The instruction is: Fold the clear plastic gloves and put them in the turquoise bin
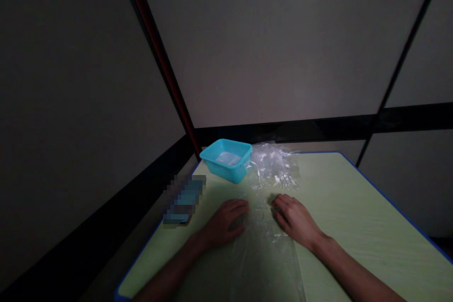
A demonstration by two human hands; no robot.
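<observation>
A clear plastic bag [265, 259] lies flat on the table, stretching from between my hands down to the near edge of the view. At its left edge is my left hand [228, 222], thumb and fingers apart, with nothing seen in its grasp. My right hand [292, 217] rests by the bag's right edge, palm down, its fingers slightly bent and spread from the thumb. Whether the fingertips press on the film is hard to tell. Beyond my hands sits a crumpled heap of clear plastic bags [272, 163].
A turquoise plastic basket [226, 172] stands at the back left with something clear and flat inside. Toward the left table edge lies a pixelated, phone-like object [186, 200]. The pale green table [354, 226] has a blue rim, and walls stand behind it and to the left.
</observation>
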